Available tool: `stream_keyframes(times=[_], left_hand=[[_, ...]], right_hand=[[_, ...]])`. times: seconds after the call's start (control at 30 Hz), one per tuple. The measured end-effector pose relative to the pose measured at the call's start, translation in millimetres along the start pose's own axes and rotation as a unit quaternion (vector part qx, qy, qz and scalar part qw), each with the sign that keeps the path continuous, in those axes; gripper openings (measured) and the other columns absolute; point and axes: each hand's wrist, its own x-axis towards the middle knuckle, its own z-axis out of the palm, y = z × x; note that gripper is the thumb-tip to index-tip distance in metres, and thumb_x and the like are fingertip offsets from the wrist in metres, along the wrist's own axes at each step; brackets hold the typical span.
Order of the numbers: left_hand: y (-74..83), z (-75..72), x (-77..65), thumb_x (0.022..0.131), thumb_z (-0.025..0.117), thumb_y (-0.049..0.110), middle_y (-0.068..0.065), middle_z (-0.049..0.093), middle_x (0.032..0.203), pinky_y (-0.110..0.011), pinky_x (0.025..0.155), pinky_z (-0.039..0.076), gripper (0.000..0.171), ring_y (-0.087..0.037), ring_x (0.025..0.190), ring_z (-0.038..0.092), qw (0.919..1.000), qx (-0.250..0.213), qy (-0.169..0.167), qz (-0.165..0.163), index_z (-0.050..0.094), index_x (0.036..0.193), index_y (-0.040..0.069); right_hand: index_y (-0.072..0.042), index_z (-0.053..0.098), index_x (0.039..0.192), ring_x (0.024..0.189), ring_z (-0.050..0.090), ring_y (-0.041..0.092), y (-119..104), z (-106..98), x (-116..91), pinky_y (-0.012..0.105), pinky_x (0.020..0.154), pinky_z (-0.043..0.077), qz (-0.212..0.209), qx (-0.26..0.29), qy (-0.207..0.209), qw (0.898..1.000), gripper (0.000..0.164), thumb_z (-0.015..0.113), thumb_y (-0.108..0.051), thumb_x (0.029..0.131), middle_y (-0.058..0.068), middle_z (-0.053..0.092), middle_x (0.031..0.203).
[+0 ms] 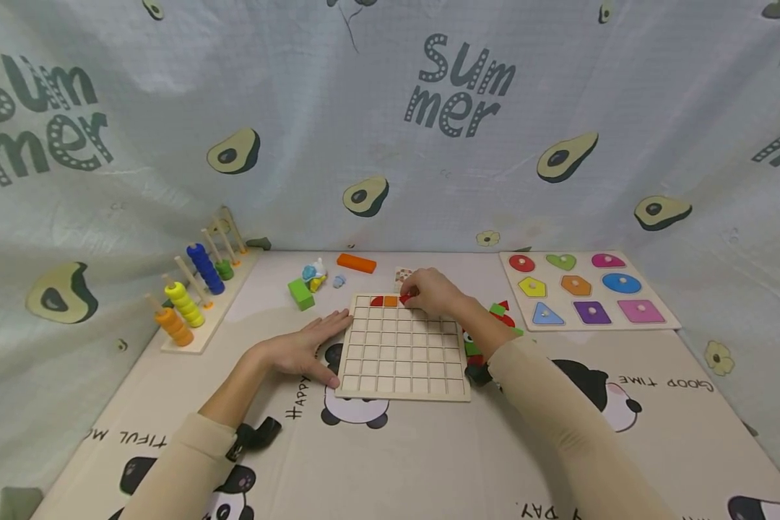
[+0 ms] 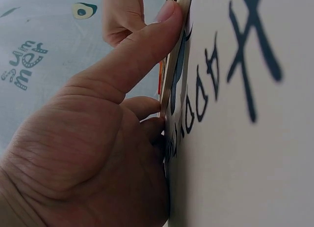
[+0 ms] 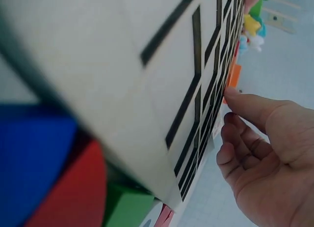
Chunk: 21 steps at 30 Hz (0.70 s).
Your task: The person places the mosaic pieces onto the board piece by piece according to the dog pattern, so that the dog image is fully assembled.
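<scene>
A light wooden grid board (image 1: 403,354) lies on the cloth, its squares marked by dark grooves. In its top row are a red piece (image 1: 378,301) with a curved edge and an orange square (image 1: 391,301). Just right of these, my right hand (image 1: 434,292) pinches a small red piece (image 1: 405,297) between thumb and fingers at the top row. My left hand (image 1: 305,348) is spread along the board's left side, thumb near the lower corner and fingers near the upper one. In the left wrist view its thumb (image 2: 147,45) rests against the board's edge.
Beyond the board lie a green block (image 1: 301,294), an orange bar (image 1: 356,263) and small figurines (image 1: 314,274). A bead counting rack (image 1: 201,303) stands left; a shape puzzle (image 1: 588,292) lies right. Red and green blocks (image 1: 473,348) sit by the board's right edge.
</scene>
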Motion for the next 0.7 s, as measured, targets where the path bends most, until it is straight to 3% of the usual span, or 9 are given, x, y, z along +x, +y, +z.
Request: stream_keyframes(times=[0.27, 0.4, 0.53, 0.7], left_hand=[[0.5, -1.4, 0.3, 0.067, 0.081, 0.052, 0.006, 0.000, 0.162, -0.044, 0.119, 0.002, 0.116, -0.015, 0.148, -0.005, 0.9999, 0.000, -0.004, 0.014, 0.012, 0.156, 0.023], [2.2, -1.8, -0.9, 0.067, 0.082, 0.051, 0.004, 0.001, 0.162, -0.045, 0.119, 0.002, 0.116, -0.018, 0.148, -0.005, 0.9998, -0.004, -0.002, 0.020, 0.013, 0.156, 0.021], [4.0, -1.8, -2.2, 0.068, 0.082, 0.050, 0.003, 0.002, 0.162, -0.045, 0.119, 0.002, 0.115, -0.019, 0.148, -0.005, 0.9998, -0.002, 0.000, 0.021, 0.013, 0.156, 0.020], [3.8, -1.7, -3.7, 0.068, 0.082, 0.049, 0.004, 0.000, 0.162, -0.044, 0.119, 0.001, 0.115, -0.018, 0.148, -0.005, 0.9998, -0.002, -0.001, 0.017, 0.013, 0.156, 0.020]], right_hand=[[-0.013, 0.074, 0.092, 0.074, 0.057, 0.013, -0.5, 7.5, 1.3, 0.028, 0.066, 0.048, 0.015, -0.027, 0.018, 0.999, 0.010, 0.074, -0.020, 0.086, -0.002, 0.066, 0.083], [-0.011, 0.075, 0.090, 0.076, 0.059, 0.014, -3.3, 9.3, 0.7, 0.029, 0.070, 0.050, 0.021, -0.017, 0.022, 0.999, 0.009, 0.074, -0.018, 0.085, -0.001, 0.069, 0.085], [-0.007, 0.075, 0.098, 0.078, 0.057, 0.015, -2.9, 3.0, -5.3, 0.031, 0.073, 0.049, 0.011, 0.016, 0.010, 1.000, 0.014, 0.072, -0.013, 0.085, 0.001, 0.068, 0.086], [-0.007, 0.066, 0.121, 0.074, 0.055, 0.017, 11.6, -21.9, -23.8, 0.029, 0.064, 0.048, -0.005, 0.045, 0.013, 0.999, 0.034, 0.069, -0.016, 0.089, 0.005, 0.065, 0.090]])
